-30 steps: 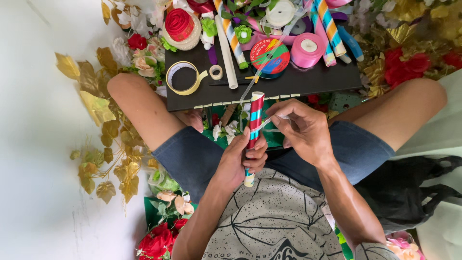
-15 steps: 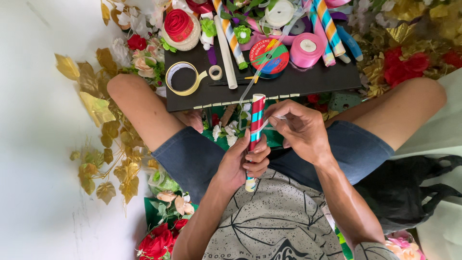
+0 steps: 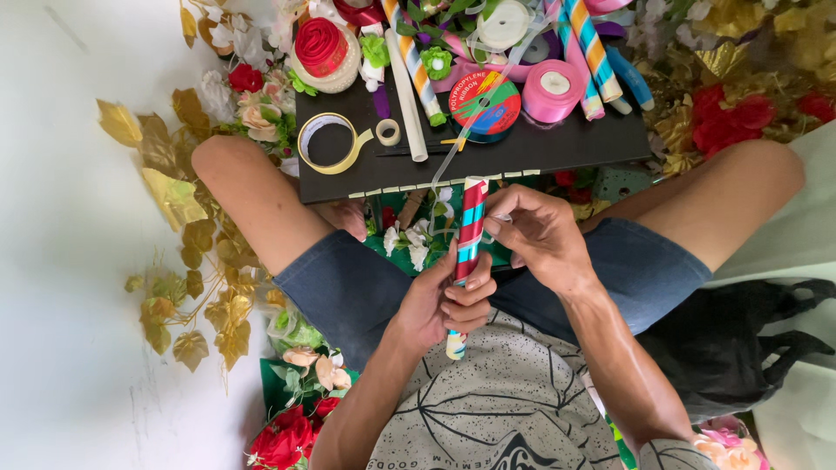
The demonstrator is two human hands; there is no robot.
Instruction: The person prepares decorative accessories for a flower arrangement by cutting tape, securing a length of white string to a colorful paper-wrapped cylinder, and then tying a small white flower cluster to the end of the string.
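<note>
- A white floor (image 3: 70, 287) runs down the left of the view, strewn with gold artificial leaves (image 3: 174, 196) and, near the bottom, red fabric roses (image 3: 283, 439).
- The person sits cross-legged in denim shorts (image 3: 348, 292) and a grey printed shirt (image 3: 488, 409), bare knees spread to either side.
- A black board (image 3: 557, 144) lies across the space in front of the knees and carries the craft supplies.
- On the board: a roll of clear adhesive tape (image 3: 329, 144), a small tape ring (image 3: 388, 131), a white paper tube (image 3: 406, 96), a flat spool of multicoloured ribbon (image 3: 485, 104) and a pink ribbon spool (image 3: 554, 90).
- Finished striped wrapped sticks (image 3: 592, 57) lie slanted at the far edge, beside a red ribbon rose on a cream base (image 3: 322, 54).
- The left hand (image 3: 440, 300) is closed around the lower half of a ribbon-wrapped stick (image 3: 468, 244), striped red, teal and white, holding it nearly upright above the lap.
- The right hand (image 3: 540, 235) pinches at the stick's upper part, thumb and fingertips pressed together on the wrapping just below the top end.
- A thin clear ribbon strand (image 3: 461, 144) runs from the stick's top up toward the spools on the board.
- A black bag (image 3: 749, 348) sits by the right thigh.
</note>
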